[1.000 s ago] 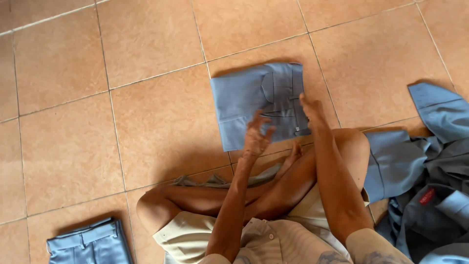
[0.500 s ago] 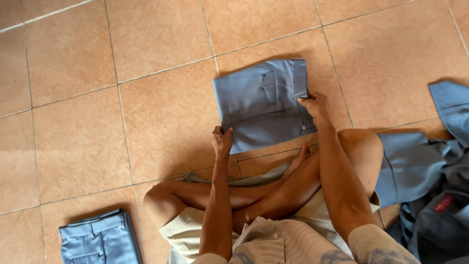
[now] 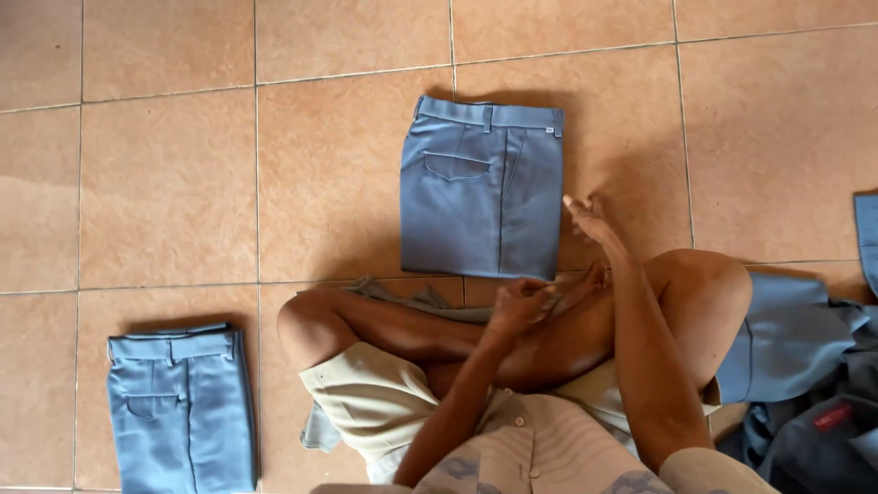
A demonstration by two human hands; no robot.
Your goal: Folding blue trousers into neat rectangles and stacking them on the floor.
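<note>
I sit cross-legged on a tiled floor. A folded pair of blue-grey trousers (image 3: 482,187) lies flat on the tiles in front of my legs, waistband at the far side. My right hand (image 3: 592,220) hovers just right of the fold with fingers spread, holding nothing. Over my shins, my left hand (image 3: 519,302) is loosely curled just below the fold's near edge and looks empty.
A second folded pair of blue trousers (image 3: 181,407) lies at the lower left. A heap of unfolded blue-grey garments (image 3: 809,375) sits at my right side. Bare orange tiles (image 3: 165,183) surround the folded piece.
Both hands have let go of the folded trousers and drawn back toward my legs. The fold now lies squared and flat on the tiles.
</note>
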